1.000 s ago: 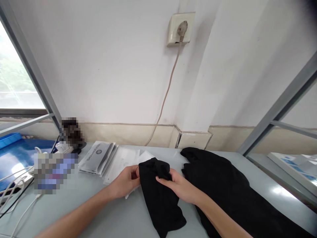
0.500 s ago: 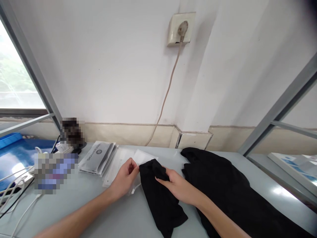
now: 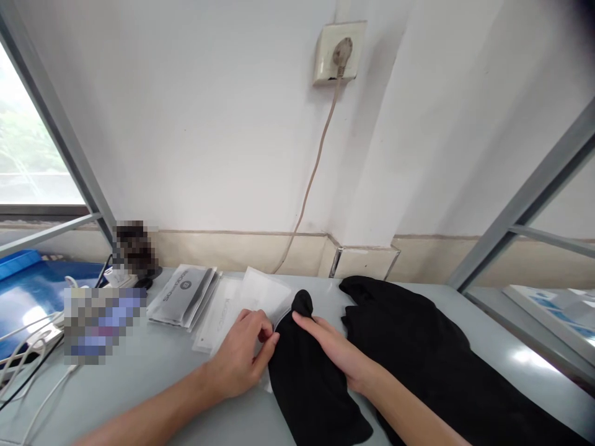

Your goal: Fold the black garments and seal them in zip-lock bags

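A folded black cloth lies on the grey table in front of me. My right hand lies flat on it with fingers stretched toward its far tip. My left hand pinches the edge of a clear plastic bag right beside the cloth's left edge. The bag's far end lifts off the table. How far the cloth sits inside the bag I cannot tell.
A larger heap of black cloth covers the table's right side. A stack of grey printed bags and clear bags lies at the left. White cables and a blue tray sit far left. A wall socket hangs above.
My left hand let go of the cloth and took the bag's edge. My right hand flattened out and pushed the cloth forward; the cloth's top now points toward the wall.
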`<state>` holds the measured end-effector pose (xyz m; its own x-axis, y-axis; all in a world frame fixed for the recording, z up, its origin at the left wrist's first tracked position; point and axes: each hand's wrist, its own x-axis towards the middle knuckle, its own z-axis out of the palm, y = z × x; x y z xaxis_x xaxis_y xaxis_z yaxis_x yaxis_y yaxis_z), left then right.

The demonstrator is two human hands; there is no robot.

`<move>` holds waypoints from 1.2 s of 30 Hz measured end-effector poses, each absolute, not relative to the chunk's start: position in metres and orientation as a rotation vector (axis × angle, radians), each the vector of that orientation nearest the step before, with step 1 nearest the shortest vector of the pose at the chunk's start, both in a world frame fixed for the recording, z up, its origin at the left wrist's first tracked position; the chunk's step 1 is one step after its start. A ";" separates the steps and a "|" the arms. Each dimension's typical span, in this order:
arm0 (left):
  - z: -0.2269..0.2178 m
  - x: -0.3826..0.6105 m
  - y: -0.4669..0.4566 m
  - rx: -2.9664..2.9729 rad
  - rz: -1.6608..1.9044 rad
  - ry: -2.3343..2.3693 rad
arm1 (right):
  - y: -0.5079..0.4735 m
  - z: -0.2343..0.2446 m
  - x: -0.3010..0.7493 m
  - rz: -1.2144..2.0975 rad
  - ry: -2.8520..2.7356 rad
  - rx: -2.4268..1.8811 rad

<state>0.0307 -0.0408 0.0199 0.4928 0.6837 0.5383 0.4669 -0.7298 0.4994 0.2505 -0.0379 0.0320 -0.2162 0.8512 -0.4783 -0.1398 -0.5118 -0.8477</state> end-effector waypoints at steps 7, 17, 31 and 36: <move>0.025 0.029 -0.039 2.608 0.969 0.746 | -0.032 0.017 0.247 1.583 -1.145 -1.288; 0.034 0.026 -0.039 2.647 0.768 0.640 | -0.038 0.018 0.245 1.600 -1.480 -1.029; 0.029 0.023 -0.025 1.842 1.183 1.297 | -0.038 0.021 0.243 1.624 -1.121 -0.988; 0.034 0.023 -0.021 1.474 1.019 1.054 | -0.033 0.021 0.240 1.377 -1.250 -0.979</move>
